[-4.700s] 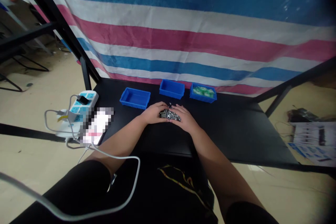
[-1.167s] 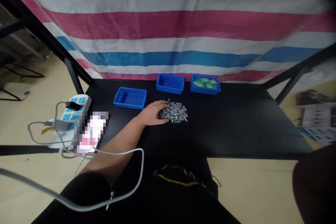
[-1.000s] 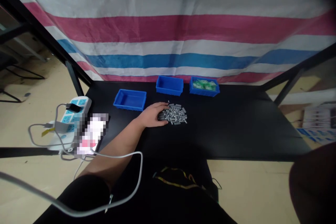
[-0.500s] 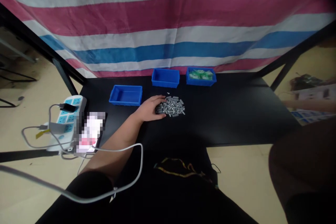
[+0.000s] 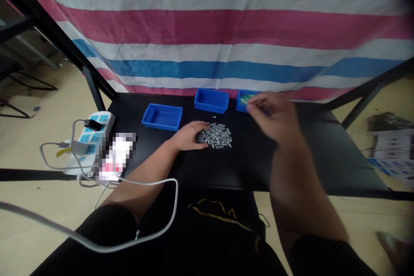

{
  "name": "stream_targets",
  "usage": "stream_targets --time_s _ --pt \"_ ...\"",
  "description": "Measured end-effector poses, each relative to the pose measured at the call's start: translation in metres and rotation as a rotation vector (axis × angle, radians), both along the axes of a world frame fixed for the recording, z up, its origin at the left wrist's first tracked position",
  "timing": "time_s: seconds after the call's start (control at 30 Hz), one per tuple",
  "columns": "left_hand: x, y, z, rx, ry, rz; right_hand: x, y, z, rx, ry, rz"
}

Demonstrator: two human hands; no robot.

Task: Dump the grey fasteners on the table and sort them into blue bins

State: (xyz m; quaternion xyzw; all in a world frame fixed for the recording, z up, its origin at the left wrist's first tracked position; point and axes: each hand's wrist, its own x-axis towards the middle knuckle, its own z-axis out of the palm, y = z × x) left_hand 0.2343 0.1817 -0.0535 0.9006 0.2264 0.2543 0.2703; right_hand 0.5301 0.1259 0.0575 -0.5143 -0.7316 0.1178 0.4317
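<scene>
My left hand [image 5: 190,136] rests on the black tabletop at the left edge of a pile of small grey metal pieces [image 5: 219,137]. Its thumb and fingers are apart and curve around that side of the pile. One small loose piece [image 5: 214,117] lies behind the heap. My right hand [image 5: 274,115] hovers over the table in front of a blue bin [image 5: 241,106] with green-and-white contents, partly covering it. Motion smears its curled fingers, and I cannot make out whether anything is between them.
Two blue bins with bare insides, one at the left [image 5: 161,126] and one at the back middle [image 5: 211,105], stand on the table. A power strip [image 5: 106,123], a phone [image 5: 118,157] and a looping grey cable [image 5: 176,207] are at the left. A striped sheet [image 5: 207,26] hangs behind.
My right hand has come from the right, off the table, to in front of the bin with green contents. The left hand stays at the pile. The view has shifted slightly.
</scene>
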Motion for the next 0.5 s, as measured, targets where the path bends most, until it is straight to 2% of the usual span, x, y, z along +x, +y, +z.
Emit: stream_targets --time_s 0.13,0.2,0.27,0.33,0.5 --pt "0.0 0.0 0.001 -0.007 -0.003 0.003 -0.023 0.012 -0.049 -0.157 -0.053 0.059" --pt "0.001 -0.001 0.001 -0.003 0.002 0.012 -0.028 0.017 -0.074 -0.177 -0.015 0.046" --pt "0.002 -0.001 0.002 0.003 0.002 0.015 -0.027 0.019 -0.091 -0.205 -0.022 0.087" --pt "0.002 -0.001 0.003 0.006 0.001 0.013 -0.024 0.02 -0.1 -0.23 -0.039 0.107" --pt "0.003 -0.002 0.006 -0.001 0.01 0.025 -0.022 0.021 -0.108 -0.239 -0.119 0.074"
